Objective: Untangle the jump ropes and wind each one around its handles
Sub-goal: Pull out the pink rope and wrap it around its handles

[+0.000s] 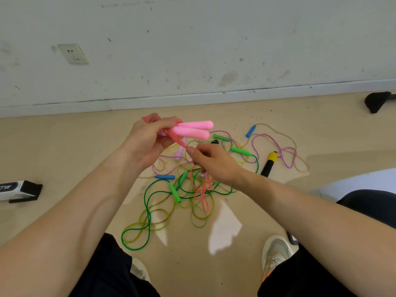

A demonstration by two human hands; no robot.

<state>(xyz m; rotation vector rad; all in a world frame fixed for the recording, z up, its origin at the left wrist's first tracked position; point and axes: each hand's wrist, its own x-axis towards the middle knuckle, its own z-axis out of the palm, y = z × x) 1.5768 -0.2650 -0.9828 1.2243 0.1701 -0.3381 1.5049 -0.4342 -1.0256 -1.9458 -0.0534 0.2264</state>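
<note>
My left hand (147,138) grips two pink handles (192,129) side by side, their free ends pointing right. Salmon-pink rope (177,138) is wrapped around them near my fingers. My right hand (212,161) pinches that same rope just below the handles; its loose part (202,194) trails down into the pile on the floor. Under my hands lies a tangle of ropes: a dark green rope (147,202) with green handles (174,192), a yellowish rope (201,221), a purple twisted rope (285,155) and blue handles (165,177).
A yellow-and-black handle (269,163) lies to the right of the pile. A black-and-white box (19,189) sits at the left edge, a black object (377,101) by the wall at far right. The wall has a socket (72,53). My shoes (276,251) and knees frame the pile.
</note>
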